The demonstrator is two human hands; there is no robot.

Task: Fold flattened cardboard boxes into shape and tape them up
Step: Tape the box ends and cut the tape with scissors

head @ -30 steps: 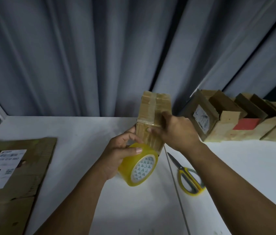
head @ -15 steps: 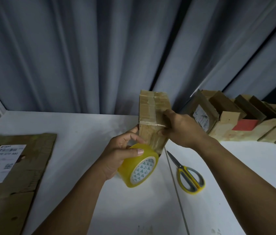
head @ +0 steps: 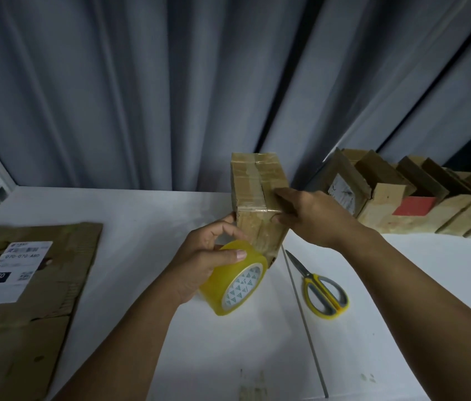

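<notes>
Bracing the cardboard box (head: 253,183), the right hand (head: 312,215) clasps its edge, while the left hand (head: 199,263) grips the tape roll (head: 241,285). Probably keeping the strip taut.

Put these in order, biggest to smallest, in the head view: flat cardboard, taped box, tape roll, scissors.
1. flat cardboard
2. taped box
3. tape roll and scissors look about alike, so I won't rank them.

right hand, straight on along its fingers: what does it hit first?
The cardboard box: the right hand points left and grips its right edge, fingers on the taped face, so contact is immediate. The left hand, gripping the tape roll, sits lower, off that line.
</notes>
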